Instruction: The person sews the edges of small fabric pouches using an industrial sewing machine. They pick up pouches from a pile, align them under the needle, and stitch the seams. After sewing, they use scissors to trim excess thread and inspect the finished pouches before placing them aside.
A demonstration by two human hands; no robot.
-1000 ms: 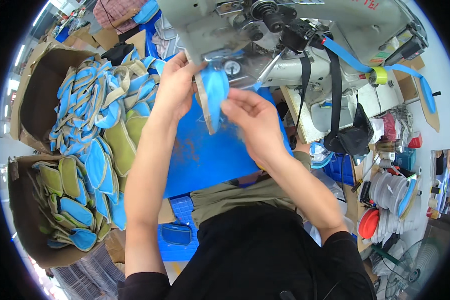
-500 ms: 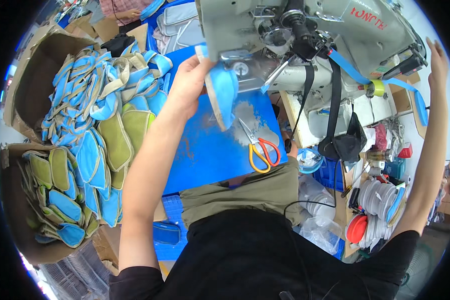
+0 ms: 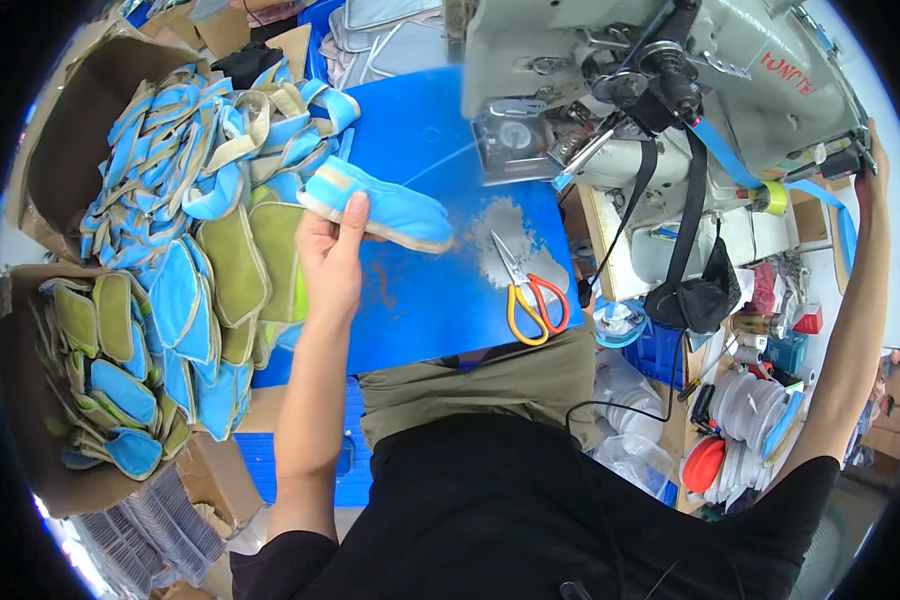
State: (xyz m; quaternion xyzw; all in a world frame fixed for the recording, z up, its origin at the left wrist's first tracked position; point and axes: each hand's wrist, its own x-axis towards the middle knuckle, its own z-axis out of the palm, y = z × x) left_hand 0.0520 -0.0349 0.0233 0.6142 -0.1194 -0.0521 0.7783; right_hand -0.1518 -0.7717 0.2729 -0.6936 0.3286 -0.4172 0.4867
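My left hand (image 3: pixel 335 255) is closed on a blue cloth slipper (image 3: pixel 395 208) with beige edging, thumb on the near side, above the blue tabletop (image 3: pixel 410 310). A thin thread runs from the slipper toward the sewing machine (image 3: pixel 530 60). My right hand (image 3: pixel 874 165) is far out to the right, against the end of the machine's arm; its fingers are partly hidden. Scissors (image 3: pixel 532 300) with orange and yellow handles lie on the tabletop, blades pointing away. Blue tape (image 3: pixel 725 155) runs along the machine through a yellow-green roll (image 3: pixel 770 197).
At left, a carton (image 3: pixel 55 160) holds a heap of blue straps (image 3: pixel 160 140) with beige edging. Below it, another carton (image 3: pixel 20 370) holds blue and olive sole-shaped pads (image 3: pixel 125 390). White reels (image 3: pixel 750 410) stand at lower right. Black straps (image 3: pixel 685 220) hang from the machine.
The slipper has come away from the machine, left and toward me, and turned to lie lengthwise. My right hand has dropped to the machine's end. The view has shifted slightly.
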